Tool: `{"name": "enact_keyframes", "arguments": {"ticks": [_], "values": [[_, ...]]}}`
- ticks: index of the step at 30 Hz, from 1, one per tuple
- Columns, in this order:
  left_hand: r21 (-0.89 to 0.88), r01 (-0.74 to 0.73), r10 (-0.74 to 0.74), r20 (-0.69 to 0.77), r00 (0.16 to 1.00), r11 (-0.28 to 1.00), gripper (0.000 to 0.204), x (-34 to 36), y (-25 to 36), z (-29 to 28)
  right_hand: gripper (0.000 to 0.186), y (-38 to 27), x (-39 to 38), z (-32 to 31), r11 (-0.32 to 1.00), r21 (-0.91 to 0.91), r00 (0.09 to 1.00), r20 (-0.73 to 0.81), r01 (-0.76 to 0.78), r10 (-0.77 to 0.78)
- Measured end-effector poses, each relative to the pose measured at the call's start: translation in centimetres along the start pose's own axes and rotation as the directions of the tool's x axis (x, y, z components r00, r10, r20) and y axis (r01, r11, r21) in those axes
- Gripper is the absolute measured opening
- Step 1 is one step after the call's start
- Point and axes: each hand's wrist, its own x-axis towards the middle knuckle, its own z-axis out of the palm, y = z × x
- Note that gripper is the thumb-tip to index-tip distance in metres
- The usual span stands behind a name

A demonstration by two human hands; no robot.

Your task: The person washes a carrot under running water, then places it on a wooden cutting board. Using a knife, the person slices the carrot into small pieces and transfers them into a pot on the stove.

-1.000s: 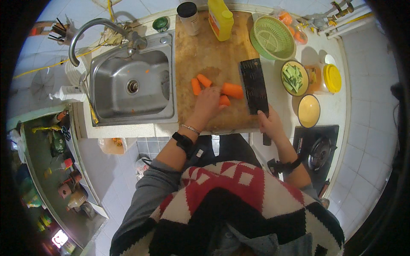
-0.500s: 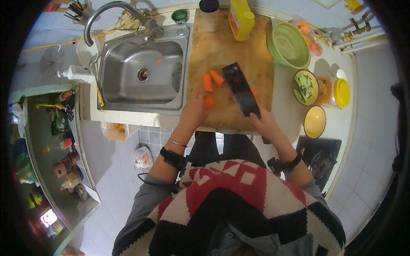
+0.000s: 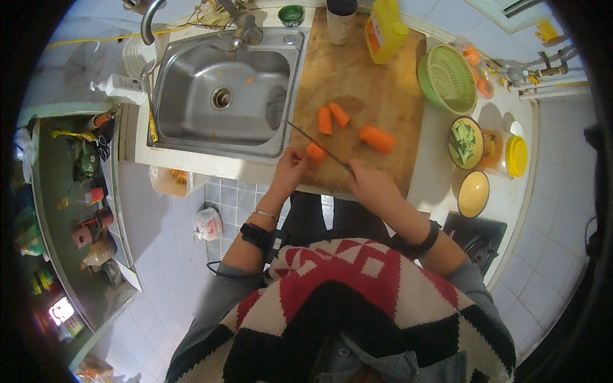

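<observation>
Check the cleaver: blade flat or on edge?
On edge: from above, the cleaver in the right hand shows as a thin dark line, not its broad face. Can't tell if it touches the nearest carrot piece.

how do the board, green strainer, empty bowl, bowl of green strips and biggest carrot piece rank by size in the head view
Board
Green strainer
Bowl of green strips, empty bowl: too alike to rank
Biggest carrot piece

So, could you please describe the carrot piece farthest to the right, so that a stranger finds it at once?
Start at the steel sink; the wooden board lies directly to its right. On it, look right of the knife in the right hand. The carrot piece there lies alone and looks bulkier than the two slim pieces near each other, farther left.
</observation>
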Motion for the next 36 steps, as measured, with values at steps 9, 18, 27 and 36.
{"name": "enact_keyframes", "arguments": {"ticks": [9,18,27,36], "values": [[-0.032,0.029,-0.026,0.083,0.996,0.999,0.022,0.9,-0.7,0.1,0.028,-2.3,1.4,0.1,0.991,-0.083,0.981,0.157,-0.103,0.115],[-0.014,-0.02,0.021,0.1,0.995,1.0,0.028,0.9,-0.8,-0.1,0.029,-2.7,0.5,-0.5,0.976,-0.149,0.945,0.266,-0.157,0.192],[0.086,-0.065,0.063,0.025,0.998,0.994,0.022,0.7,-0.2,0.3,0.025,-3.1,2.8,-0.6,0.978,-0.162,0.944,0.279,-0.135,0.176],[0.118,-0.021,0.013,0.075,0.997,0.993,0.025,0.3,0.5,0.1,0.028,-1.1,5.6,5.4,0.982,-0.063,0.972,0.141,-0.181,0.188]]}}
